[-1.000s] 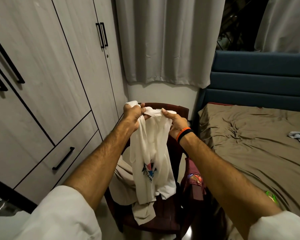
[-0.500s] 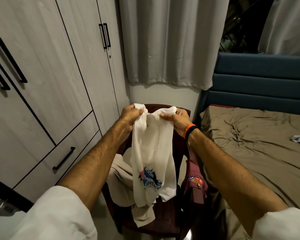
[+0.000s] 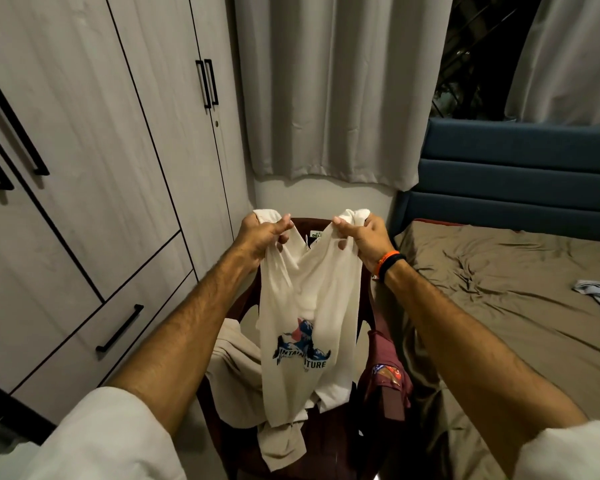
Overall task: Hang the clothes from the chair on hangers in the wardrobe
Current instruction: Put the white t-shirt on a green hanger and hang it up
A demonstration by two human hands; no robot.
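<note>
In the middle of the frame, the person is holding up a white T-shirt (image 3: pixel 305 306) by its top. The left hand (image 3: pixel 262 237) is pinching one bunched shoulder of it between thumb and curled fingers, and the right hand (image 3: pixel 362 239) is pinching the other shoulder the same way, with the neck opening sagging between them. The shirt is hanging down in front of a dark brown chair (image 3: pixel 329 441) in the lower centre, its blue mountain print facing the camera and its hem reaching down to the clothes on the seat. A beige garment (image 3: pixel 236 368) is lying over the chair's left side, and a maroon garment (image 3: pixel 387 382) is draping over its right arm. The wardrobe (image 3: pixel 84 168) is filling the left of the frame, all its doors standing closed. A bed (image 3: pixel 499 306) with a brown sheet is occupying the right side, and grey curtains (image 3: pixel 333 84) are hanging at the top centre. An orange and black wristband (image 3: pixel 388 263) is sitting on the right wrist.
</note>
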